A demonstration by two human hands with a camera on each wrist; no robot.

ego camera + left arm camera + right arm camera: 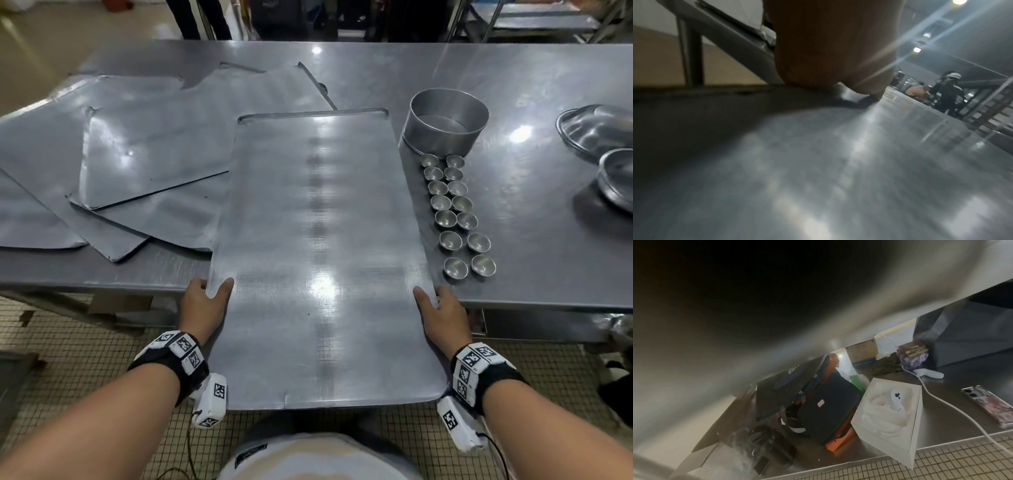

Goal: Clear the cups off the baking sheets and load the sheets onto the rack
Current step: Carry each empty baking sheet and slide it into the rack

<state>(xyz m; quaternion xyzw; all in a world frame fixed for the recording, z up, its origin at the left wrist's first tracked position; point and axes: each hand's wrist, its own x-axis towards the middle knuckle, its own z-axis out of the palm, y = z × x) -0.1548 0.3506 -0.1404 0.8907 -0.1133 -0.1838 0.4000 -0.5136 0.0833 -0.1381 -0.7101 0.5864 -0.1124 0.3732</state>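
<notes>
A bare baking sheet [318, 260] juts over the near edge of the steel table [534, 102], its far end resting on the top. My left hand [209, 294] grips its left edge, thumb on top. My right hand [433, 303] grips the right edge the same way. Several small metal cups [455, 214] stand in two rows on the table just right of the sheet. In the left wrist view my thumb [830, 48] presses on the sheet's surface [838, 170]. The right wrist view shows the sheet's underside [735, 321]; no fingers show there.
More baking sheets [144, 147] lie overlapped on the table's left half. A round cake tin [445, 120] stands behind the cups, and metal bowls [613, 154] sit at the right edge. Under the table, a shelf holds a bag [826, 407], a white box [890, 417] and a phone [990, 405].
</notes>
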